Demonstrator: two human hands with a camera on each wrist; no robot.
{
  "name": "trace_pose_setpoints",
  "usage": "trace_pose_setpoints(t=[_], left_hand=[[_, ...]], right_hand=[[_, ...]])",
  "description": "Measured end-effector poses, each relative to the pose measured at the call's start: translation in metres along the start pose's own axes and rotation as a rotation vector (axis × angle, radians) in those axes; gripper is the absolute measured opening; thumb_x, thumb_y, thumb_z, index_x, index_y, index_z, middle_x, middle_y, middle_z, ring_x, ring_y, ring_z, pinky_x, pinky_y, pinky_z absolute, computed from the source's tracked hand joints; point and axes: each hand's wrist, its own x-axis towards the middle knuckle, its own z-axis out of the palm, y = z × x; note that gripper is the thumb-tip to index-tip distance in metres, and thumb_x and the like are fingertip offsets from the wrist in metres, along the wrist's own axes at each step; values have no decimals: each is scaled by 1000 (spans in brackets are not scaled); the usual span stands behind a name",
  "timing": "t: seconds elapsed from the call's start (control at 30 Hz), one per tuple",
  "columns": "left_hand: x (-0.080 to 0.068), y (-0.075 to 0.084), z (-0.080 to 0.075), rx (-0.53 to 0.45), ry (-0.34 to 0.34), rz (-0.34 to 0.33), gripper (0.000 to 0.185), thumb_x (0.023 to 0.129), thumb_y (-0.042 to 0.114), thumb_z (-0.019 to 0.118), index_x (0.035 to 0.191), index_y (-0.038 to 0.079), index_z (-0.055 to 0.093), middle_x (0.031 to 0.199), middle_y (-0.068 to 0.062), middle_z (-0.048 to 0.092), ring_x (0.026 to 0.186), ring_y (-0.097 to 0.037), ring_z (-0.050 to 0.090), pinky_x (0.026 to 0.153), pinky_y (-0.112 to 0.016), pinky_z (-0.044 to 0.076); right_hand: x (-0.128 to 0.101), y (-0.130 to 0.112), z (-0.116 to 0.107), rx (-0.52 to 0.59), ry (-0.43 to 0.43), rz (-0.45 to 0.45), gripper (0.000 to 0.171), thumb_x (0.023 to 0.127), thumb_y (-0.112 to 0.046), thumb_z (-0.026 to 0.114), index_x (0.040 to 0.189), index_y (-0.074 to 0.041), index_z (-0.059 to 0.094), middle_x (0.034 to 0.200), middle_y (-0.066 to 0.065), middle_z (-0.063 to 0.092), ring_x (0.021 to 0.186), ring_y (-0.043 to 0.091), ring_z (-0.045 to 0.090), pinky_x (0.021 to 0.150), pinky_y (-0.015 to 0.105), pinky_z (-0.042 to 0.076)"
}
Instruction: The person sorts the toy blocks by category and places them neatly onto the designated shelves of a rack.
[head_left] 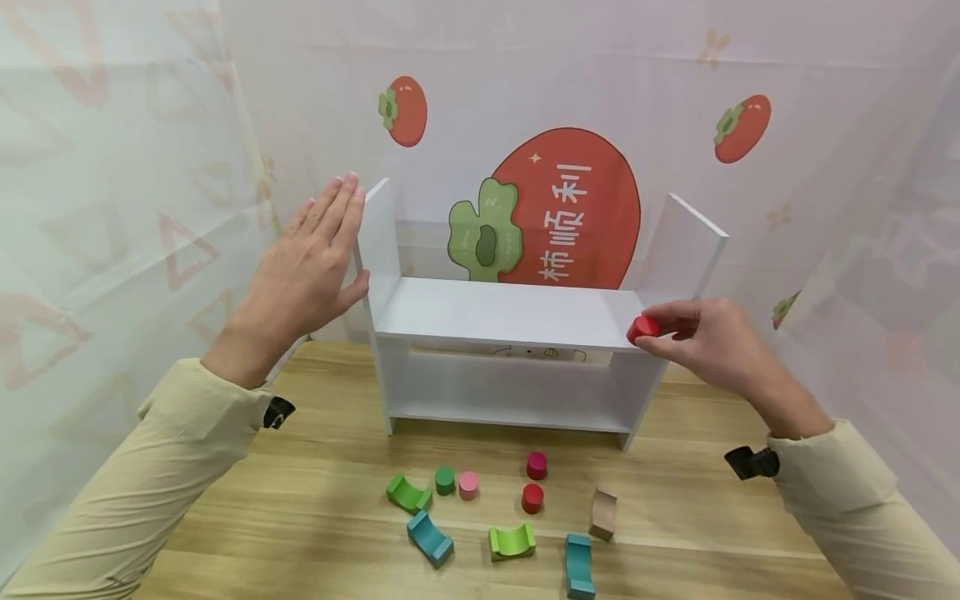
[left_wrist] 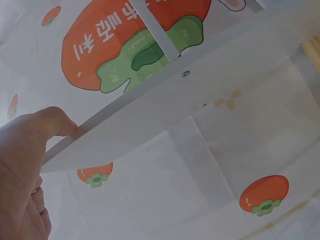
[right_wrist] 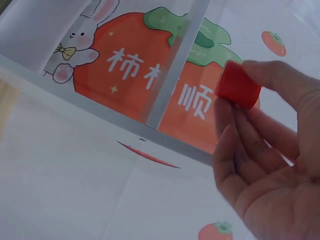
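A white two-tier shelf (head_left: 517, 312) stands on the wooden table, with tall side panels rising above its upper board. My left hand (head_left: 309, 258) rests with straight fingers along the outer face of the left side panel (head_left: 378, 242); in the left wrist view the thumb touches the panel's edge. Between thumb and fingertips, my right hand (head_left: 712, 346) pinches a red cylinder block (head_left: 642, 329) at the right front end of the upper board. In the right wrist view the red block shows clearly in the fingers. Whether it touches the board, I cannot tell.
Before the shelf lie cylinder blocks in green (head_left: 445, 480), pink (head_left: 468, 485), dark pink (head_left: 536, 466) and red (head_left: 532, 498). Arch blocks lie nearer: green (head_left: 409, 494), blue (head_left: 431, 540), lime (head_left: 512, 542), teal (head_left: 579, 567), brown (head_left: 603, 514). A printed curtain (head_left: 315, 100) hangs behind.
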Motion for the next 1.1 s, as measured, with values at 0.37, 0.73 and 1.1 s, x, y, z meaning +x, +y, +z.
trace_pose_setpoints(t=[0.37, 0.73, 1.1], left_hand=[[-1, -1, -1, -1, 0, -6, 97, 92, 20, 72, 166, -6, 15, 177, -21, 17, 165, -36, 18, 132, -57, 25], [-1, 0, 0, -1, -5, -6, 95, 93, 20, 69, 167, -5, 14, 177, -19, 15, 166, -35, 17, 133, -56, 24], [-1, 1, 0, -11, -11, -6, 96, 93, 19, 70, 167, -6, 14, 177, -20, 15, 165, -36, 17, 133, -56, 23]], right_hand=[[9, -11, 7, 2, 58, 181, 38, 87, -29, 87, 115, -4, 81, 102, 15, 82, 88, 22, 75, 62, 20, 55], [5, -13, 27, -19, 176, 203, 38, 85, -20, 88, 112, 5, 80, 99, 23, 81, 87, 32, 76, 59, 20, 55], [3, -13, 38, -43, 207, 205, 38, 85, -19, 88, 110, 8, 79, 99, 26, 79, 87, 36, 76, 60, 29, 59]])
